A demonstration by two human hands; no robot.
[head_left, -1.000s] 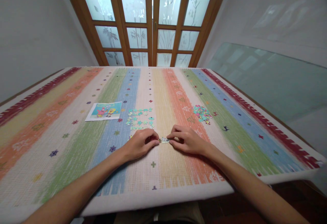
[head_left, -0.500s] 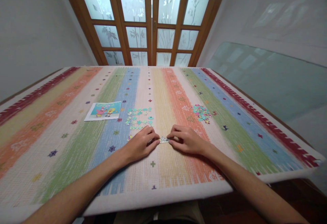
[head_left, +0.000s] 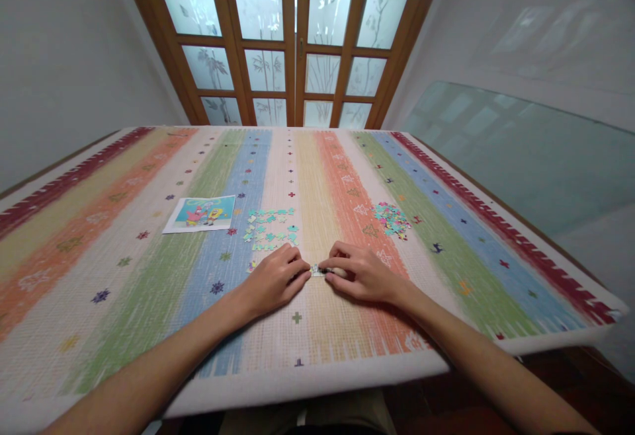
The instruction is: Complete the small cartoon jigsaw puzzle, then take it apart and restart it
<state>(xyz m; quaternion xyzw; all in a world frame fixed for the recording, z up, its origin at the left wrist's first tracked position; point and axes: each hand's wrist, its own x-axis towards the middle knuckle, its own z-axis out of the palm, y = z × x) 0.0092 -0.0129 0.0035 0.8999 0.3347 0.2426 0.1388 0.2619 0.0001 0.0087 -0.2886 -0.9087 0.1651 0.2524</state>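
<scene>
coarse woven cloth (head_left: pixel 149 276), glossy paper picture (head_left: pixel 201 213), wooden frosted-glass doors (head_left: pixel 292 38).

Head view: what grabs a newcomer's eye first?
The striped cloth in bright colour bands covers the whole table. At its middle near the front edge, the left hand and right hand meet fingertip to fingertip on a small puzzle piece. Beyond them lie a spread of teal pieces, a colourful heap of pieces to the right, and a cartoon reference picture to the left.

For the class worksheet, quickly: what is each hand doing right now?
Left hand: fingers pinched on the puzzle pieces.
Right hand: fingers pinched on the same pieces.
</scene>
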